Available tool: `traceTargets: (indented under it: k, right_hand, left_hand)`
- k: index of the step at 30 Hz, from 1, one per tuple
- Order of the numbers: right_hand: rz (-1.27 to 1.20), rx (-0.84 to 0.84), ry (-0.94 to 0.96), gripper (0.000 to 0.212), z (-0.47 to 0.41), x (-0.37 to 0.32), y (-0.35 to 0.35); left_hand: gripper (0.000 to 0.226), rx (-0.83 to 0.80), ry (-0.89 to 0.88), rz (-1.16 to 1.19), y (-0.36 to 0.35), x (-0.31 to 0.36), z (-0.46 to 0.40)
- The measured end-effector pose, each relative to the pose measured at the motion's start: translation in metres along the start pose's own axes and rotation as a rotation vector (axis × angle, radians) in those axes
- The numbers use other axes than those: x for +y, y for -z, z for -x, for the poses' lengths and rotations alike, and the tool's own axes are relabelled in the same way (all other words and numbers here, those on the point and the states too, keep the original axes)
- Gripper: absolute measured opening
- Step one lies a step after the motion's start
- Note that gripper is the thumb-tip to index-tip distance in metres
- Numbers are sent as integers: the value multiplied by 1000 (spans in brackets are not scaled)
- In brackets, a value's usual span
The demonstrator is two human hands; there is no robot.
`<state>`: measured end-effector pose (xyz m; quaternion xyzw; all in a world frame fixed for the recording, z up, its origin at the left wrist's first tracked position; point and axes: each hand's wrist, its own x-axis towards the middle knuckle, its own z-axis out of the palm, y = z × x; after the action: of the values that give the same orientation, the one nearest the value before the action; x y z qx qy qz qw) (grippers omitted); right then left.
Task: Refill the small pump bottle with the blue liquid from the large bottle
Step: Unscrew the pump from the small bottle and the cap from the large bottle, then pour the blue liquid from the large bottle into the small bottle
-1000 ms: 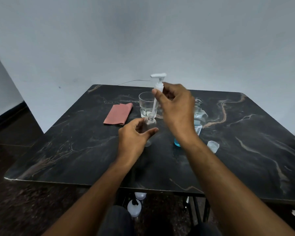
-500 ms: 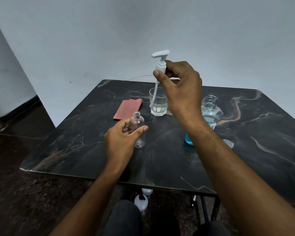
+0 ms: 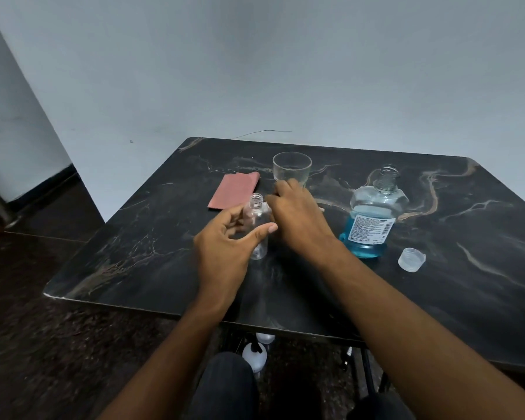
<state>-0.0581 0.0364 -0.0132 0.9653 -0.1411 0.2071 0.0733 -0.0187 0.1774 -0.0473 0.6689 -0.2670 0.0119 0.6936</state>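
The small clear pump bottle [image 3: 257, 237] stands uncapped and empty on the black marble table [image 3: 437, 298]. My left hand [image 3: 225, 247] wraps around it, thumb in front. My right hand [image 3: 297, 219] lies low on the table just right of the bottle, closed over the white pump, which is almost fully hidden; only its tube tip [image 3: 322, 210] pokes out. The large bottle [image 3: 373, 213] stands open to the right, with blue liquid in its lower part. Its clear cap [image 3: 411, 259] lies beside it.
A drinking glass [image 3: 291, 169] stands just behind my right hand. A folded pink cloth [image 3: 234, 189] lies at the back left. White bottles [image 3: 255, 353] sit on the floor under the table, near my knees.
My right hand lifted the pump out of the small bottle, then came down to the table beside it. My left hand stayed on the bottle.
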Motion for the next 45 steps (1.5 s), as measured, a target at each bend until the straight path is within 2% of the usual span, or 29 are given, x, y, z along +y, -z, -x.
traceTargets:
  k: [10,13,18,23,27,30,32,34,37,39,41,43,45]
  right_hand:
    - [41,-221,1,30,8,-2,-12]
    - [33,-202,-5,32,12,-2,-10]
    - [-93,-34,-42,26,17,1,5]
    - [-236,136,-92,28,27,13,33]
    - [-365,373,-69,27,40,23,68]
    - [-400,605,-56,22,51,38,96]
    - [-385,684,-120,20,60,56,108]
    - [-397,661,-256,33,69,75,112]
    - [-543,499,-490,70,82,98,103]
    - [-675,387,-589,95,88,107,91]
    - [-843,266,-638,111,94,112,75]
    - [-1030,179,-648,109,99,115,59]
    - [-1180,165,-637,87,102,117,45]
  left_hand:
    - [47,-24,-8,33,-4,1,-1]
    - [47,-13,-16,32,-3,1,0]
    - [48,67,-65,80,-4,6,0]
    - [44,69,-65,95,-17,10,-1]
    - [40,101,-85,65,-29,12,0]
    - [39,60,-81,63,-37,13,1]
    - [41,19,-83,55,-43,15,2]
    - [45,-16,-81,46,-49,18,4]
    - [50,-48,-70,65,-56,20,6]
    - [49,-63,-57,67,-60,20,8]
    - [52,-85,-52,44,-63,20,10]
    - [51,-119,-44,35,-66,21,12]
    - [45,-171,-35,25,-68,23,13]
